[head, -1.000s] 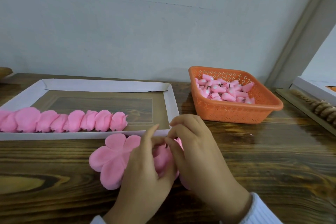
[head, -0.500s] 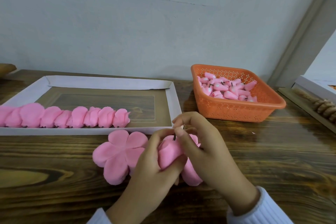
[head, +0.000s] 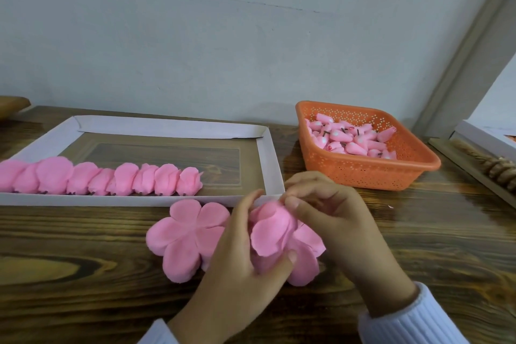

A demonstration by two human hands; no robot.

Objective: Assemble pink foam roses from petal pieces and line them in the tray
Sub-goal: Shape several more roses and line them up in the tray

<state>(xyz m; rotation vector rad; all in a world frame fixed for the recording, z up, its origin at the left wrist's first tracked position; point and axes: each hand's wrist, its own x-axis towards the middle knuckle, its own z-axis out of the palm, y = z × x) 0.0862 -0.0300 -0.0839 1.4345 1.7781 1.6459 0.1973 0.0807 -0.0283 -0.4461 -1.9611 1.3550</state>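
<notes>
Head view: your left hand (head: 237,265) sits at the lower centre of the frame. Its fingers and thumb are curled round a half-made rose (head: 270,232), with the thumb tip pressed under the front petal. Your right hand (head: 335,220), just to the right, pinches the top of the same rose with bent fingertips; whatever lies between those fingertips is hidden. The rose is at the centre of the frame, just in front of the near right corner of the tray (head: 268,165). Whether its lower petals touch the table (head: 83,288) cannot be told.

A flat five-lobed petal piece (head: 187,237) lies on the wood just left of your left hand, its right edge tucked behind that hand.

The white-rimmed tray fills the left centre of the frame. A row of roses (head: 111,179) lies along its near edge, each touching the next. The row runs from the left border of the frame to about two thirds of the way across the tray.

An orange basket (head: 363,173) stands to the upper right of your hands, apart from the tray. It holds a heap of pink buds (head: 351,139) with dark stems.

A white ribbed sleeve (head: 413,321) covers your right wrist at the lower right.
</notes>
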